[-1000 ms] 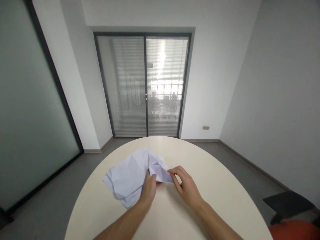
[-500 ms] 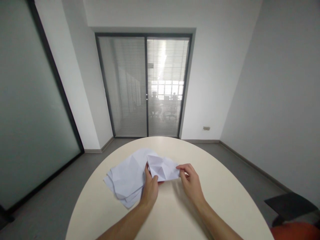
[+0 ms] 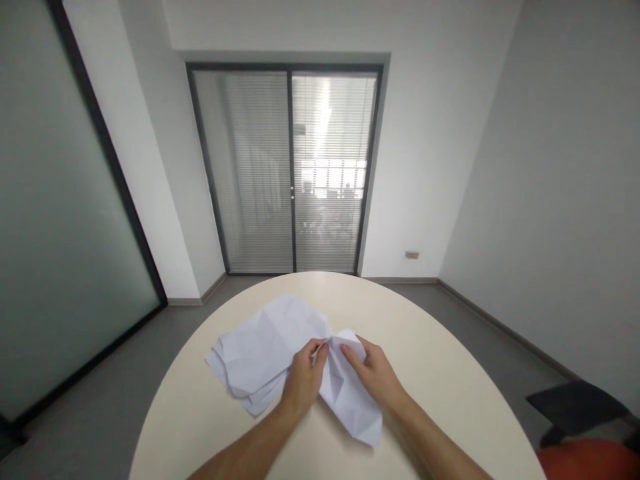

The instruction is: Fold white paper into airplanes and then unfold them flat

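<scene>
A creased white sheet of paper is held between both hands above the table, its lower end hanging toward me. My left hand pinches its upper left edge between thumb and fingers. On the other side, my right hand grips the sheet, thumb on top and fingers behind it. Left of the held sheet lies a loose stack of creased white papers, partly covered by my left hand.
The round cream table fills the foreground. A chair with a black part and a red seat stands at the lower right. Beyond the table are glass doors with blinds and white walls.
The paper has turned from lying crosswise to hanging down toward me. My right hand has gone from its right corner to a fuller grip; my left hand now pinches the upper edge.
</scene>
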